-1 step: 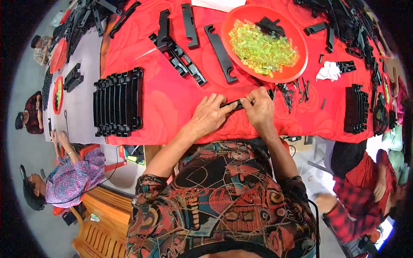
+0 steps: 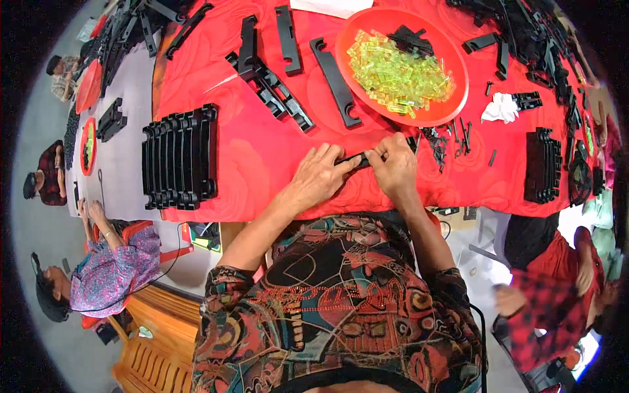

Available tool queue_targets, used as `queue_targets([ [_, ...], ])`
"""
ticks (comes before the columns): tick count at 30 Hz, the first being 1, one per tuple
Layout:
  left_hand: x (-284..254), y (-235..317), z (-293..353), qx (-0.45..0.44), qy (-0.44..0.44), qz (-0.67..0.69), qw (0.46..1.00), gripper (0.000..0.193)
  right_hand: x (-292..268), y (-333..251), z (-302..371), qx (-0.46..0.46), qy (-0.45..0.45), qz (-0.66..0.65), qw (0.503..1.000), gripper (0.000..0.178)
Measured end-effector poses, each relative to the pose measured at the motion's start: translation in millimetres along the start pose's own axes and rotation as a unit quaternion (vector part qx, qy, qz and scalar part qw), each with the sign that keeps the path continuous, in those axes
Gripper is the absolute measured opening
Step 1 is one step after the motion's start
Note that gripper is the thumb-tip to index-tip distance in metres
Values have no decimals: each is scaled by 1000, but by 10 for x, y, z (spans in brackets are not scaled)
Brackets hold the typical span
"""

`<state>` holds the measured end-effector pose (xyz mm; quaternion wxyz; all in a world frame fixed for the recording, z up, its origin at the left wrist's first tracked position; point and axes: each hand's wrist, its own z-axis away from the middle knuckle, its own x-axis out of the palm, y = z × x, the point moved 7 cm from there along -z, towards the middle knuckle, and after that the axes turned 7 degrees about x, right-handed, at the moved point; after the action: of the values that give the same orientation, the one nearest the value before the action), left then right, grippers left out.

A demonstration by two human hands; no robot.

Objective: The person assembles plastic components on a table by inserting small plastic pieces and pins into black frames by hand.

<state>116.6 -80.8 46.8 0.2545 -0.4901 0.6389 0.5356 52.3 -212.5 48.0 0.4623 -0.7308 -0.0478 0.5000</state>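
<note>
The red-clothed desk (image 2: pixel 252 177) ends in a long curved near edge, and both hands work a little inward from it, the wrists crossing that edge. A narrow dark part (image 2: pixel 357 161) lies slantwise between them, well inside the edge. The left hand (image 2: pixel 319 173) grasps it with thumb and fingertips, knuckles raised; the right hand (image 2: pixel 395 164) pinches it with bent fingers. Much of the part is hidden under the fingers.

Open cloth stretches leftward from the left hand to a row of upright black bars (image 2: pixel 180 157), which stands near the desk's left side. Beyond the hands the room is tighter: a long black bar (image 2: pixel 335 82) lies just past them, with slotted black pieces (image 2: pixel 272 92) farther left. To the right, small loose dark parts (image 2: pixel 438 147) lie close to the right hand; a patch of bare cloth separates them from another black stack (image 2: pixel 542 167) near the right side. A crumpled white tissue (image 2: pixel 501 108) sits farther back.

The large red tray (image 2: pixel 449 47) rests just beyond the right hand. It holds a broad heap of clear yellow-green pieces (image 2: pixel 400 75), with a smaller clump of black pieces (image 2: pixel 411 40) toward its far side. On the pale-covered desk (image 2: pixel 131 72) at left, a smaller red tray (image 2: pixel 94 131) holds yellow-green and dark pieces.
</note>
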Motion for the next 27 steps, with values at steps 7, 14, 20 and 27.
queue_targets([
  [7, -15, -15, -38, 12, 1, 19, 1000, 44, -8, -75, 22, -28, -8, -9, 1000, 20],
  [14, -21, -24, -74, 16, 3, 35, 999, 42, -10, -98, 1, -40, -1, 11, 999, 19],
  [20, -20, -28, -48, 3, 10, 35, 999, 43, -43, -79, -2, -52, -2, -14, 999, 20],
  [27, -39, -3, -1, -5, 50, 22, 998, 40, -76, -50, 52, -70, 2, -32, 997, 13],
])
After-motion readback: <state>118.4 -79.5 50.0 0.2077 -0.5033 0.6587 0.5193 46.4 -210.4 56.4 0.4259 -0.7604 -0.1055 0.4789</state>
